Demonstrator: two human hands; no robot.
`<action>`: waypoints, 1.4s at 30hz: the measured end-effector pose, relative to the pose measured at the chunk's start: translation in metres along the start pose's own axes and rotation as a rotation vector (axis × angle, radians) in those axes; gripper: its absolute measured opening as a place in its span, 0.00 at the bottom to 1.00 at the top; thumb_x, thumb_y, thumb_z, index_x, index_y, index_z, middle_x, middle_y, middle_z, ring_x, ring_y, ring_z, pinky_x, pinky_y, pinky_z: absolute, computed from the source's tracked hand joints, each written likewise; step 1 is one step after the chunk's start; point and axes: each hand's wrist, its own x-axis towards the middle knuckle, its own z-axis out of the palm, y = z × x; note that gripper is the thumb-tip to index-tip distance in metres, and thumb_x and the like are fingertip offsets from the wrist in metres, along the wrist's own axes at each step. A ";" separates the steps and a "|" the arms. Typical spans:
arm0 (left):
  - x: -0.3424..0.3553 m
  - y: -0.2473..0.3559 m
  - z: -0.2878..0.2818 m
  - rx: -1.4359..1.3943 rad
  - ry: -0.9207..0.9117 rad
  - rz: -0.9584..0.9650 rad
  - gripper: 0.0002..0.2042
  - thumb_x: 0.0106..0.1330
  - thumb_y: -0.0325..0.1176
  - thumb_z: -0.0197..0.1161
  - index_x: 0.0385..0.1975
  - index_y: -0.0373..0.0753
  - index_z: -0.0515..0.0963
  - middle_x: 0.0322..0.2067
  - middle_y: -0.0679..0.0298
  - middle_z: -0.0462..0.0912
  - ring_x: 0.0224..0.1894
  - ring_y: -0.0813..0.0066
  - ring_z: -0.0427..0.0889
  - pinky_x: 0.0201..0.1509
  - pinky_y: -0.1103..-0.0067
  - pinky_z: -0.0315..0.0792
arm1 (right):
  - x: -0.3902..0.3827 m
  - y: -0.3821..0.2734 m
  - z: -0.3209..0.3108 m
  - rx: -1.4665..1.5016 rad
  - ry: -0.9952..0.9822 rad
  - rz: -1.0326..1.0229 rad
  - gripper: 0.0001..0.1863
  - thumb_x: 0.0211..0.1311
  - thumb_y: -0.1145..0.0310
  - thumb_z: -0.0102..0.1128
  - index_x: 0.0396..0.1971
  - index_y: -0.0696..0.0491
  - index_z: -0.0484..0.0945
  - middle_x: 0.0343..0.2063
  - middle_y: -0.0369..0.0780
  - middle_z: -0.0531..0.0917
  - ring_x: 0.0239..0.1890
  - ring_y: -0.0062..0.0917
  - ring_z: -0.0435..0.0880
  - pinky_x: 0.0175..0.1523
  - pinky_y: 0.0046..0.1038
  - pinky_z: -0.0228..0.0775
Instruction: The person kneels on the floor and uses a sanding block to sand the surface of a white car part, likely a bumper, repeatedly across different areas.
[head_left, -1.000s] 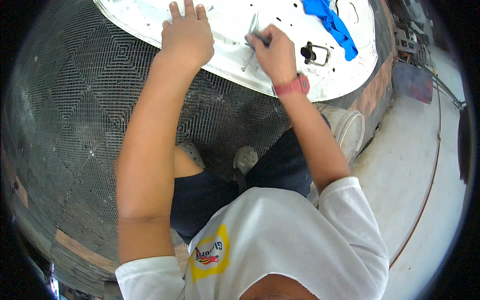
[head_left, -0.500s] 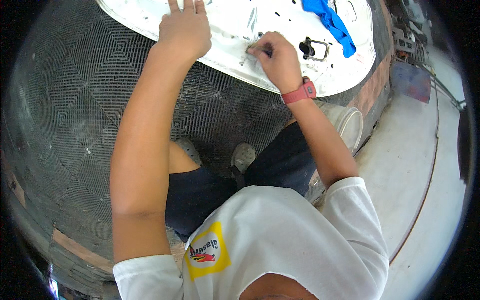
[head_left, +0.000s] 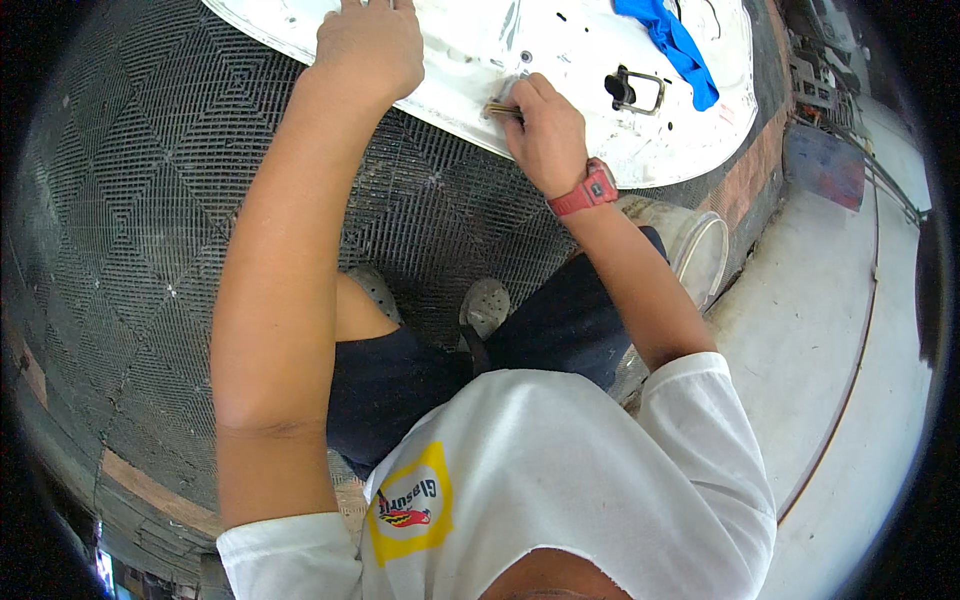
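Observation:
A white metal vehicle panel point(head_left: 575, 65), with holes and smudges on its surface, spans the top of the view. Near its front edge my right hand point(head_left: 548, 135), wearing a red watch, pinches a folded piece of sandpaper point(head_left: 503, 109) whose layered brown edges show beyond the fingers. The sandpaper touches the panel or is just over it. My left hand point(head_left: 370, 50) lies on the panel further left, fingers stretched out and the tips cut off by the frame. To the right of my right hand, a metal loop point(head_left: 648, 93) stands out from the panel beside a dark hole.
A blue cloth point(head_left: 678, 52) lies on the panel at the far right. Below the panel's right end a whitish bucket point(head_left: 703, 255) rests near my knee. Black grid matting point(head_left: 150, 200) covers the floor, and a pale wall point(head_left: 810, 330) runs along the right.
My right hand has shifted slightly left and down toward the panel's edge and has turned, showing more of the sandpaper. My left hand stays at nearly the same spot.

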 end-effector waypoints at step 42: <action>0.011 -0.006 0.008 -0.053 -0.043 -0.046 0.25 0.71 0.30 0.56 0.65 0.23 0.74 0.74 0.26 0.66 0.77 0.24 0.66 0.69 0.48 0.79 | 0.033 0.036 -0.026 -0.198 -0.194 -0.553 0.08 0.61 0.70 0.68 0.40 0.52 0.84 0.40 0.41 0.83 0.45 0.37 0.84 0.53 0.40 0.71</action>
